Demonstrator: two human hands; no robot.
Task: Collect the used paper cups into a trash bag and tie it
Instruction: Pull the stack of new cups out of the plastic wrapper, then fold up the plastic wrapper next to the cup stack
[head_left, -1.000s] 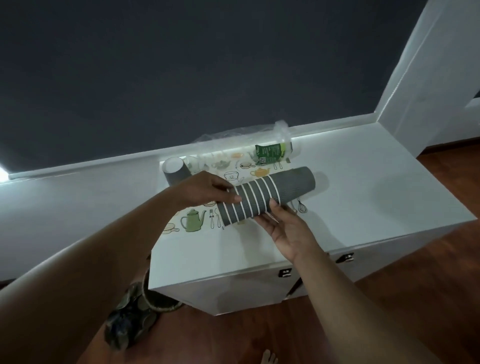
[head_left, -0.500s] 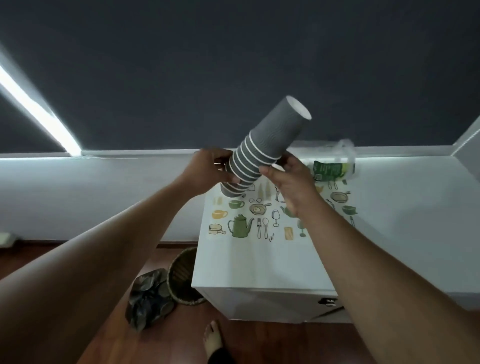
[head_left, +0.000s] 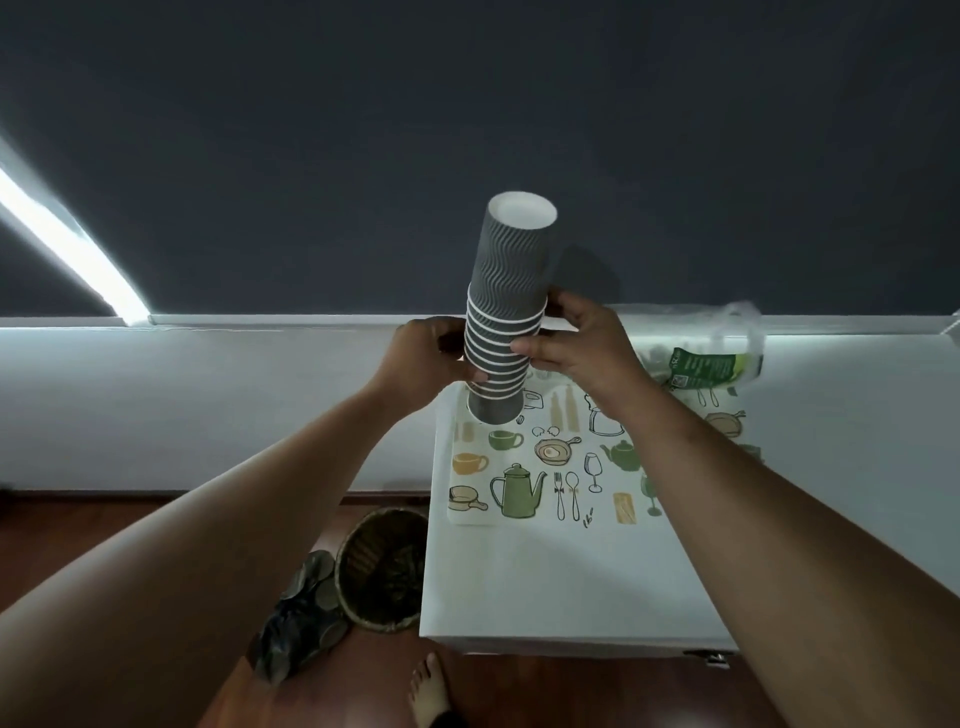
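A stack of several grey ribbed paper cups (head_left: 506, 306) with white rims stands nearly upright in the air above the back left corner of the white cabinet top (head_left: 545, 582). My left hand (head_left: 428, 358) grips the stack's lower part from the left. My right hand (head_left: 576, 340) pinches the rims on the right side. The top cup's white end faces me. A clear plastic bag (head_left: 727, 332) lies at the back of the cabinet, against the wall, with a green packet (head_left: 701, 368) by it.
A placemat (head_left: 540, 483) printed with kitchenware lies under the cups. On the wooden floor left of the cabinet stand a woven basket (head_left: 384, 566) and a dark bundle (head_left: 298, 618). A bare foot (head_left: 428, 693) shows at the bottom.
The cup stack went from lying sideways over the mat to tilted, and now stands nearly upright and higher. Both hands shifted to its lower part. The view swung left.
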